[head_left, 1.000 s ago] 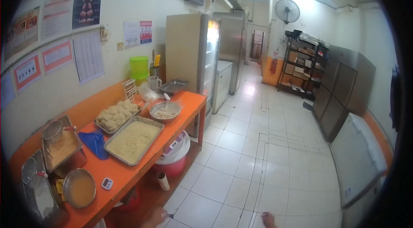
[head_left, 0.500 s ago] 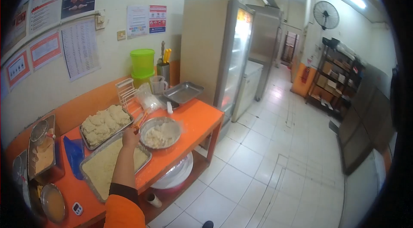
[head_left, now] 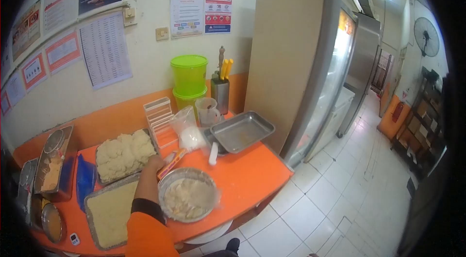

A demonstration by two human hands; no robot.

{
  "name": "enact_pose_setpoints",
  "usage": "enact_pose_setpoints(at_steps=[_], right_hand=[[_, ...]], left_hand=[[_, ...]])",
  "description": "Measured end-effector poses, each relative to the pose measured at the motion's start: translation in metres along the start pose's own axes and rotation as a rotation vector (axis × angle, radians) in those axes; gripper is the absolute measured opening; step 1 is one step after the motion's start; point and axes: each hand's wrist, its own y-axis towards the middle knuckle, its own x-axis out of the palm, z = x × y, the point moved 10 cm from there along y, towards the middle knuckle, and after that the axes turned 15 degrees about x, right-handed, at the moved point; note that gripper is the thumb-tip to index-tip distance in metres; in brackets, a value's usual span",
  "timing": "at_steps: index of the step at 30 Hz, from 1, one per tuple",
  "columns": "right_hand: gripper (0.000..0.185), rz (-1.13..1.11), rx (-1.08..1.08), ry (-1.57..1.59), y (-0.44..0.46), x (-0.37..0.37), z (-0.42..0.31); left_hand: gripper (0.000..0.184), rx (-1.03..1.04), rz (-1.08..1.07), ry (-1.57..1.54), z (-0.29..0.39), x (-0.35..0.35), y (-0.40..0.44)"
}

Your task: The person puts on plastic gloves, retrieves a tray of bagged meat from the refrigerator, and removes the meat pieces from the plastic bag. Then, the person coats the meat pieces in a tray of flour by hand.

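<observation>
Your L hand (head_left: 154,164) is closed on a slim orange-and-white packet (head_left: 172,163), just beside the round metal bowl (head_left: 188,195) on the orange desk (head_left: 252,179). R hand (head_left: 313,255) barely shows; can't tell its state.

Findings: flat orange tabletop (head_left: 242,179), plain. Slim orange item (head_left: 172,162), pale patches. Round silver-grey metal bowl (head_left: 211,214), unpatterned. Round lime-green plastic tub (head_left: 188,76), lid matching. Orange cloth sleeve (head_left: 149,237), black cuff. Square white floor tiles (head_left: 296,206), dark grid lines.
</observation>
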Motion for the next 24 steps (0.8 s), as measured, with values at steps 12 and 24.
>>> enact_pose_setpoints(at_steps=[12, 24], right_hand=[[0.034, -0.315, -0.214, -0.082, 0.122, 0.007, -0.164], [0.028, -0.32, -0.393, -0.102, 0.268, -0.062, -0.227]], left_hand=[[0.017, -0.072, -0.348, -0.112, 0.022, 0.017, -0.005], [0.013, -0.037, -0.301, -0.095, 0.04, 0.01, -0.031]])
